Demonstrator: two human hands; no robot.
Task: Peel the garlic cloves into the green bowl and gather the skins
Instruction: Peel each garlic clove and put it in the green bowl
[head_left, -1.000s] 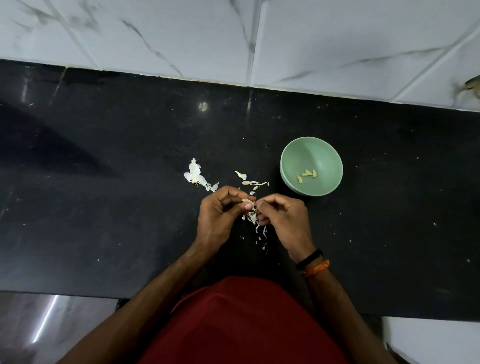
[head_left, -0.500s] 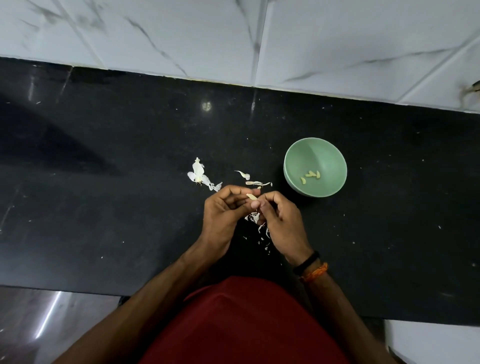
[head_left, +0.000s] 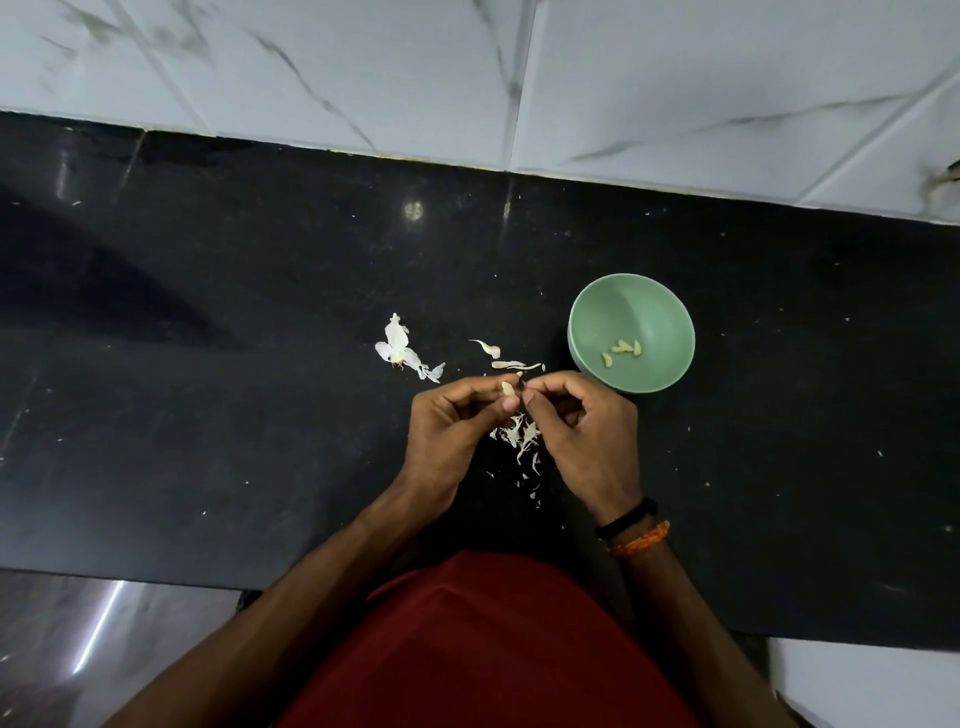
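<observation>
My left hand (head_left: 451, 422) pinches a pale garlic clove (head_left: 507, 388) between thumb and fingertips above the black counter. My right hand (head_left: 587, 431) has its fingers curled, its fingertips right against the clove's tip, picking at it. The green bowl (head_left: 654, 306) stands just right of and beyond my hands, with three peeled cloves (head_left: 623, 349) inside. Loose white skins (head_left: 519, 434) lie on the counter under and between my hands. A bigger papery skin piece (head_left: 397, 347) lies to the left, and thin strips (head_left: 511, 362) lie just beyond my fingers.
The black stone counter (head_left: 208, 364) runs the full width, backed by a white marble-tiled wall (head_left: 467, 78). Its front edge is close to my red shirt (head_left: 488, 649). Black and orange bands (head_left: 631, 527) sit on my right wrist.
Both hands have stayed together at the clove, working it with small finger movements; the right fingertips now sit beside the clove's tip. The bowl and skins have not moved.
</observation>
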